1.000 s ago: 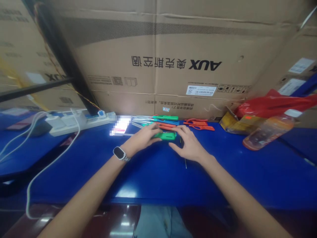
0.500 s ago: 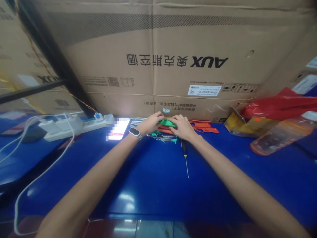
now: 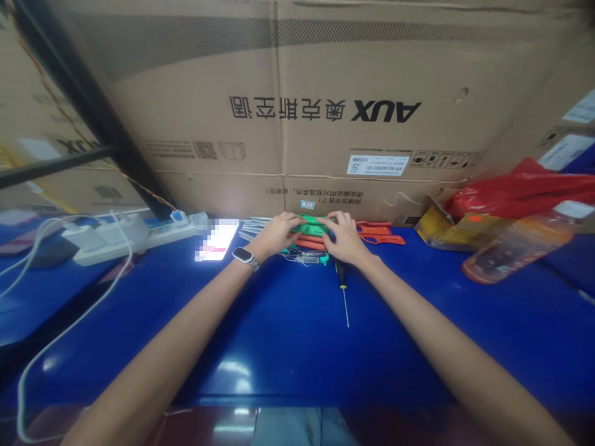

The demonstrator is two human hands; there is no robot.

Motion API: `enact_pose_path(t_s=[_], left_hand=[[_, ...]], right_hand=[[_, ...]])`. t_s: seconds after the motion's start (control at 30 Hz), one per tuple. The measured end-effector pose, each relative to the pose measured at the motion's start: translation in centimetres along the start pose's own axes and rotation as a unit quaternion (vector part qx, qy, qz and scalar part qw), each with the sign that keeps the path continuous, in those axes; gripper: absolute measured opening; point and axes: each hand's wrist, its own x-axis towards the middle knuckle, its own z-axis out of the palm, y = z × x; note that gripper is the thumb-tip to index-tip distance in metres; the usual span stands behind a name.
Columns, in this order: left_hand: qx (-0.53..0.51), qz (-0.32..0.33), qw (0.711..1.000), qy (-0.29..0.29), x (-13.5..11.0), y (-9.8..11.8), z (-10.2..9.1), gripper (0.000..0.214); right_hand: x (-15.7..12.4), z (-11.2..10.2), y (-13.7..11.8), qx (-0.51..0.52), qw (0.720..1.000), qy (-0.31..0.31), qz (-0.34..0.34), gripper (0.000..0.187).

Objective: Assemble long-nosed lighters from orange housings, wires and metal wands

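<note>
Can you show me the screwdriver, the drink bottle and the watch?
Screwdriver [image 3: 341, 276]: head view, on its dark handle.
Drink bottle [image 3: 517, 249]: head view, on its body.
Watch [image 3: 242, 254]: head view, on its screen.

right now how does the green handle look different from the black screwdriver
Position: the green handle is between the left hand and right hand, while the black screwdriver lies just below the right hand.
Pose: the green handle runs crosswise; the black screwdriver points toward the person.
Shared: the hands partly cover both.
</note>
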Motion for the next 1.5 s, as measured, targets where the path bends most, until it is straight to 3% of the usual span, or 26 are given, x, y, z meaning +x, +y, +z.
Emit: enact_pose_path(t_s=[0.13,0.27,0.57,0.73,0.87,0.97,1.1,1.23,1.37,1.5], left_hand=[[-0.004,0.039,0.999,0.005,0.8,2.5,0.3,0.021],[0.005,0.062,0.998,-0.021,3.1,5.7,1.5,0.017],[0.063,0.048,0.993,-0.084,9.8,10.0,6.8,0.021],[0.064,0.06,0.991,-0.101,11.8,10.8,8.6,0.021],[0.078,0.086,0.986,-0.121,12.1,10.9,9.0,0.017],[0.089,0.087,0.984,-0.126,12.2,10.9,9.1,0.014],[0.096,0.085,0.985,-0.118,11.7,11.4,8.2,0.015],[0.076,0.089,0.99,-0.079,9.8,12.2,5.4,0.015],[-0.036,0.039,0.996,-0.069,5.4,11.7,2.3,0.011],[-0.177,-0.006,0.984,-0.021,-0.7,9.7,0.6,0.019]], right_hand=[[-2.0,-1.2,0.6,0.015,0.999,0.027,0.018,0.04],[-4.8,-2.4,2.3,0.004,0.997,0.012,0.071,0.041],[-8.2,-4.8,7.4,-0.097,0.962,-0.024,0.256,0.043],[-9.2,-5.2,8.2,-0.058,0.965,-0.046,0.25,0.043],[-9.9,-5.6,8.3,-0.005,0.979,-0.038,0.201,0.046],[-9.9,-5.8,8.8,-0.02,0.975,-0.018,0.221,0.043],[-9.8,-5.9,8.8,-0.017,0.973,-0.019,0.231,0.033],[-9.9,-6.9,7.2,0.034,0.98,0.031,0.194,0.02],[-9.9,-7.6,4.2,0.095,0.987,0.041,0.127,0.013],[-9.3,-6.3,0.4,0.137,0.989,0.004,0.056,0.012]])
